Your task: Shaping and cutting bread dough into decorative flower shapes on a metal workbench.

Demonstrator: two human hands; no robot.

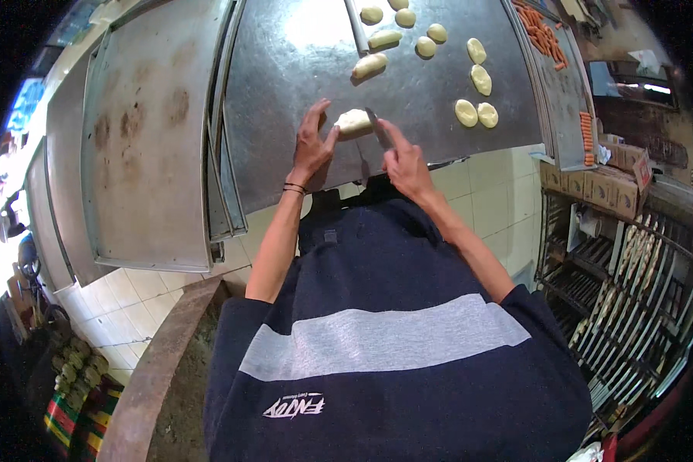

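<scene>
An elongated piece of pale dough (pixel 351 120) lies on the steel worktable (pixel 277 69) in front of me. My left hand (pixel 313 146) is at its left end, fingers apart, the thumb touching or very close to it. My right hand (pixel 402 165) grips a flat metal blade (pixel 377 127), which stands at the dough's right end with the index finger along it; its handle is hidden. Beyond lie two longer dough rolls (pixel 369 65) beside a grey metal bar (pixel 356 23), several round balls (pixel 426 46), and several flattened ovals (pixel 481 79) to the right.
Large metal trays (pixel 146 231) fill the left. At right, another tray (pixel 562 115) holds many orange sausages (pixel 539 31). Cardboard boxes (pixel 600 185) rest on a metal rack (pixel 624 300) below it. A brown ledge (pixel 154 362) is at lower left, and tiled floor (pixel 485 192) shows beneath.
</scene>
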